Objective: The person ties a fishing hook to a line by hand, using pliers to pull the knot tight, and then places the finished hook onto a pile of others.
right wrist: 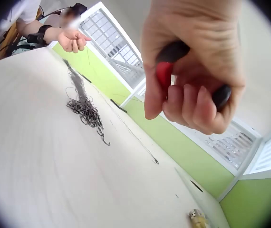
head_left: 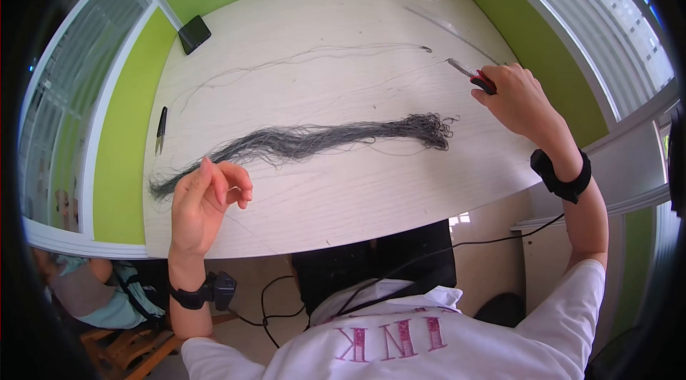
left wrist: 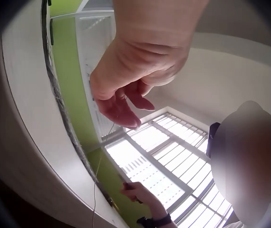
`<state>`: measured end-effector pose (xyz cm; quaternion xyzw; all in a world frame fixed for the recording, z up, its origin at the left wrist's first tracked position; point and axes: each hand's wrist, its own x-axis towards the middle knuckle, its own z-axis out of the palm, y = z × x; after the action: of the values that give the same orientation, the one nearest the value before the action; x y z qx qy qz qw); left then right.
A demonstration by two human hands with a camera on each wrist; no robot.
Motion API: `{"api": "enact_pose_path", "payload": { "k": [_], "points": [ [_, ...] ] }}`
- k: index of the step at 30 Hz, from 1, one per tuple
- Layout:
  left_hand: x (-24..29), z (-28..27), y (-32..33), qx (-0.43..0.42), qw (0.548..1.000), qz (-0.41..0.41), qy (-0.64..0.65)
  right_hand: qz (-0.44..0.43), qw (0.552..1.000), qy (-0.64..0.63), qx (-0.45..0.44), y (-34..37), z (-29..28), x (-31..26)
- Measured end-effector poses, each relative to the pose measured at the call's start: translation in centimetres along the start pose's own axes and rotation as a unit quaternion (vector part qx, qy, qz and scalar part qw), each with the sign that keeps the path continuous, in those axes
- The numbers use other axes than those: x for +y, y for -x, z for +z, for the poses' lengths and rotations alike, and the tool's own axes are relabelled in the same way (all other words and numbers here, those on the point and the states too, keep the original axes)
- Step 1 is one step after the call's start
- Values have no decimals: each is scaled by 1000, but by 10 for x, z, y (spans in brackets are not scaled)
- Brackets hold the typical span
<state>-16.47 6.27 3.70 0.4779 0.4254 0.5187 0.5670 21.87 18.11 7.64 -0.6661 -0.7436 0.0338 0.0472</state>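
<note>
Pliers, metal-nosed with red-and-black handles, over the far right part of a pale surface with faint wood grain. Right hand has them in a closed grip, fingers curled round the handles. Whether the jaws are tight or slightly parted, I cannot tell. One fine strand slants up to the tip, where something small and dark sits.

Left hand raised over the near left edge, grip nearly closed: thumb and fingertips pinch a thread, hair-thin and slightly curved, trailing downward. Cannot trace it as the same strand.

Between the hands, a long grey bundle of wiry strands, smooth and massed mid-length, frayed at the left tail. Its right end is a tangle of dark curved hooks, metallic-looking. Beyond it, a loose pair of wavy strands ends at a small hook.

Far left: snips, black handles and pointed metal blades; a flat black block against the green partition.
</note>
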Motion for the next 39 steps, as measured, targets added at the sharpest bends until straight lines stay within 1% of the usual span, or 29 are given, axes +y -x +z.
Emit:
{"api": "enact_pose_path", "payload": {
  "k": [1, 3, 4, 6, 7, 9, 10, 11, 12, 13, 15, 16, 17, 18, 19, 21, 22, 24, 27, 28, 30, 34, 37, 39],
  "points": [
    [6, -8, -3, -2, 1000, 1, -1, 1, 1000, -1, 1, -7, 2, 4],
    [19, -37, -10, 39, 999, -25, -18, 2, 1000, 8, 6, -21, 6, 12],
    [24, -49, -17, 37, 999, -25, -19, 10, 1000, 21, -16, -32, 10, 17],
    [35, -69, -36, 90, 988, -20, -120, 9, 999, 23, -29, -40, 9, 16],
    [40, -77, -46, 91, 988, -19, -121, 8, 999, 27, -43, -44, 9, 14],
    [52, -92, -69, 135, 971, -31, -196, 2, 999, 30, -36, -57, 17, 18],
    [55, -104, -81, 137, 970, -30, -197, -3, 999, 34, -31, -63, 21, 21],
    [53, -118, -93, 142, 953, -28, -267, -5, 999, 33, -30, -68, 22, 21],
    [51, -129, -105, 146, 930, -28, -335, 10, 999, 40, -34, -72, 23, 22],
    [51, -136, -115, 149, 929, -28, -336, 25, 998, 47, -39, -75, 24, 22],
    [50, -147, -130, 134, 892, -73, -427, 22, 998, 47, -47, -80, 24, 22],
    [47, -149, -134, 136, 891, -73, -427, 24, 997, 49, -55, -82, 24, 21],
    [43, -149, -139, 140, 872, -69, -464, 23, 997, 49, -55, -85, 24, 20],
    [37, -148, -144, 141, 852, -64, -499, 25, 996, 47, -76, -89, 25, 20],
    [32, -152, -149, 137, 854, -62, -498, 30, 994, 45, -97, -91, 25, 21],
    [22, -169, -159, 160, 834, -67, -523, 32, 992, 56, -106, -93, 25, 18],
    [19, -169, -163, 155, 836, -64, -522, 28, 991, 65, -114, -94, 25, 15],
    [13, -172, -166, 190, 830, -37, -524, 22, 992, 66, -109, -97, 27, 13],
    [7, -175, -167, 196, 833, -41, -515, -2, 993, 71, -97, -100, 29, 14],
    [5, -178, -169, 195, 833, -40, -515, -17, 993, 79, -89, -101, 29, 14],
    [-1, -185, -171, 195, 839, -28, -507, -17, 992, 88, -89, -102, 28, 12],
    [-3, -186, -174, 198, 836, -30, -511, -24, 989, 113, -89, -103, 27, 11],
    [-1, -185, -175, 187, 839, -19, -510, -27, 987, 128, -94, -104, 24, 10],
    [0, -183, -175, 176, 843, -29, -508, -27, 987, 129, -89, -107, 28, 14]
  ]
}}
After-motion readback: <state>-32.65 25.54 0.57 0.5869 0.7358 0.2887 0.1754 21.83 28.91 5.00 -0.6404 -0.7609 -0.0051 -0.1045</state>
